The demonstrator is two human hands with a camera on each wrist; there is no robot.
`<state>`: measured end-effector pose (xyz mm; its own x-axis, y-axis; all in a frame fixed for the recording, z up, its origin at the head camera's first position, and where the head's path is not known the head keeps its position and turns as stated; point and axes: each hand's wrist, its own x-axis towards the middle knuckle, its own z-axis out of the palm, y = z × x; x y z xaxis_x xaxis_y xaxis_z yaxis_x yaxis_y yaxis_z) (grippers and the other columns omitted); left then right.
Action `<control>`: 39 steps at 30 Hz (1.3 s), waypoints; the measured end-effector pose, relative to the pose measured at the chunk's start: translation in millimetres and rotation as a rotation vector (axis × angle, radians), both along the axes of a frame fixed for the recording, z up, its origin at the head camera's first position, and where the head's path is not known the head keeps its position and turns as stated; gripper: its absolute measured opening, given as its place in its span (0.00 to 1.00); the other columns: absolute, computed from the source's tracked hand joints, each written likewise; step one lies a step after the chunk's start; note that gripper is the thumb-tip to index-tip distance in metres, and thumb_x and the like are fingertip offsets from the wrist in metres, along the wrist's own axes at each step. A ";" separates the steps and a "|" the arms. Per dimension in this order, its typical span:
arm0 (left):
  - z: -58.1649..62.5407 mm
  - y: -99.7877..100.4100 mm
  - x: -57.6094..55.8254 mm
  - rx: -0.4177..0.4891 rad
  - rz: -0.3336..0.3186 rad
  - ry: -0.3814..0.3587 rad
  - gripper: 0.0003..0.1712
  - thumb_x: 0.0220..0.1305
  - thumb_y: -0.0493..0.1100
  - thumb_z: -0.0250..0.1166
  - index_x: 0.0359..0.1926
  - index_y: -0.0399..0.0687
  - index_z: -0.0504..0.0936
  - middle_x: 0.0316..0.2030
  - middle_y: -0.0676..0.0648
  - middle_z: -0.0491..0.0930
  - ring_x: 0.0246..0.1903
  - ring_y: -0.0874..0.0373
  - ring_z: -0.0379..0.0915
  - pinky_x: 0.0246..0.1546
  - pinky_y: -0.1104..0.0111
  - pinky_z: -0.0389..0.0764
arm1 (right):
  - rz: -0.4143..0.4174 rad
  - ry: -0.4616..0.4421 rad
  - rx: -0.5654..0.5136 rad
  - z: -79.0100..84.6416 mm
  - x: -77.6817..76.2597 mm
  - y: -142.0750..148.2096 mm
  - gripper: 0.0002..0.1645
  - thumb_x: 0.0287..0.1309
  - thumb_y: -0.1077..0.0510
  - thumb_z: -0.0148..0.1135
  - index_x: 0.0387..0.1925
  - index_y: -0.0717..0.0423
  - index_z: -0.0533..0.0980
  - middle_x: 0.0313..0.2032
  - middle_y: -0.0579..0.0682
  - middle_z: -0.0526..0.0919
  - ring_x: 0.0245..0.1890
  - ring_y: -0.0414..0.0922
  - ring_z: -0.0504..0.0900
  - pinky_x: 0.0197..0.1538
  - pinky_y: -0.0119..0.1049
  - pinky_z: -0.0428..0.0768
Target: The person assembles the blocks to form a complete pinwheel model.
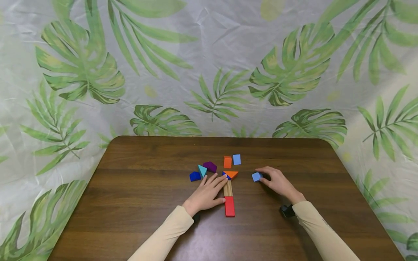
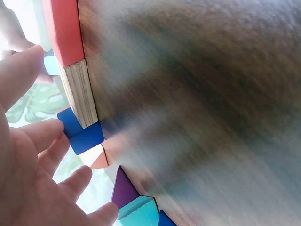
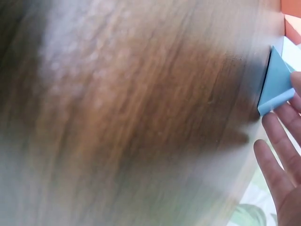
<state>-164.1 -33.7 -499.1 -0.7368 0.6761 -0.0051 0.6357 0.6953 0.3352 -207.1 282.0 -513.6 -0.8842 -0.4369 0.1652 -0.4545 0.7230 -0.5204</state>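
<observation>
My left hand lies with its fingers spread. Its index fingertip touches a blue block, and the thumb is at the side of a red rectangular block. Between those two lie natural wood pieces, forming a straight strip with the red block. An orange triangular block sits against the blue one at the strip's far end. To the right, my right hand pinches a light blue block between thumb and fingers on the table. In the right wrist view this block shows a triangular face.
Left of the strip, a dark blue block, a turquoise triangular block and a purple block are grouped together. Beyond the strip stand an orange block and another light blue block. A leaf-patterned cloth hangs behind the brown table.
</observation>
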 end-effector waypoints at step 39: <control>0.8 0.7 -1.1 -0.026 0.005 -0.002 0.39 0.67 0.57 0.58 0.73 0.47 0.58 0.71 0.49 0.56 0.70 0.46 0.46 0.66 0.45 0.47 | 0.015 0.035 -0.008 1.8 -7.0 -27.8 0.14 0.52 0.68 0.69 0.41 0.56 0.78 0.41 0.50 0.79 0.45 0.51 0.76 0.49 0.51 0.75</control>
